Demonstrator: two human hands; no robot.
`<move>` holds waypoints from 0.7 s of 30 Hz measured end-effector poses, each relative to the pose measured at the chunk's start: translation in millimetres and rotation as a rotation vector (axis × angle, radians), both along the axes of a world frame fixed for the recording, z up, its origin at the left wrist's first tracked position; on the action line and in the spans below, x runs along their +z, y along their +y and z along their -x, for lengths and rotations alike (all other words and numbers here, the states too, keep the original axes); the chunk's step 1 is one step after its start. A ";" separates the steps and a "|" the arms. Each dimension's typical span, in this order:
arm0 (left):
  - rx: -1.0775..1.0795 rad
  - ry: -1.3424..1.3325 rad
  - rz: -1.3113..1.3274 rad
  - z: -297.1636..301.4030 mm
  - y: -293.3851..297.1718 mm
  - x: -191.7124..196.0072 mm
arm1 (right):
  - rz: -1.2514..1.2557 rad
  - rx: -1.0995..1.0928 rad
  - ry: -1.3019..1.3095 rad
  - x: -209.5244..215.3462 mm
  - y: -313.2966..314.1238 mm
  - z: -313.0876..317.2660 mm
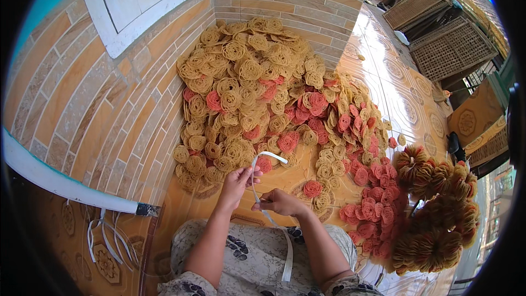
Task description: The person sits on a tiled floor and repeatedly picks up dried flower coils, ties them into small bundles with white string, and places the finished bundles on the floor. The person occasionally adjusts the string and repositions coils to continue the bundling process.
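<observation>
A long, flat white strip [258, 183] bends over at its top and hangs down across my lap. My left hand [237, 186] pinches it near the upper bend. Lower down and to the right, my right hand [282, 203] is closed with its fingertips on the same strip. Just beyond my hands lies a large heap of round, lacy tan discs [233, 98], with pinkish-red ones [287, 141] mixed in. More red discs [378, 205] spread over the floor to the right.
Thick bundles of stacked discs [433, 241] stand at the right. A brick-patterned tiled wall [109, 104] backs the heap, below a white door [126, 16]. Spare white strips [107, 241] hang from a pale bar [71, 189] at the left. Woven racks [455, 46] lean at the far right.
</observation>
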State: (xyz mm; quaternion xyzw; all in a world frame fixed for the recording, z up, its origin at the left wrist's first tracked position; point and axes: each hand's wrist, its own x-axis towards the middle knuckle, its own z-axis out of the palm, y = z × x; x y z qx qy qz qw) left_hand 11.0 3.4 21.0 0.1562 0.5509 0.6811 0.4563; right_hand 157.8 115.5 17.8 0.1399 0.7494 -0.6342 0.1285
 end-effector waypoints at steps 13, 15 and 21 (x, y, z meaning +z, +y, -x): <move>-0.063 0.241 0.068 -6.1 -0.9 1.2 | 0.073 -0.542 0.109 24.6 19.4 -1.8; -0.099 0.233 0.119 -15.8 2.7 -1.7 | 0.147 -0.599 0.127 22.8 20.9 -1.3; -0.032 0.379 0.111 -25.2 7.5 -7.5 | 0.123 -0.642 0.348 8.4 9.9 8.2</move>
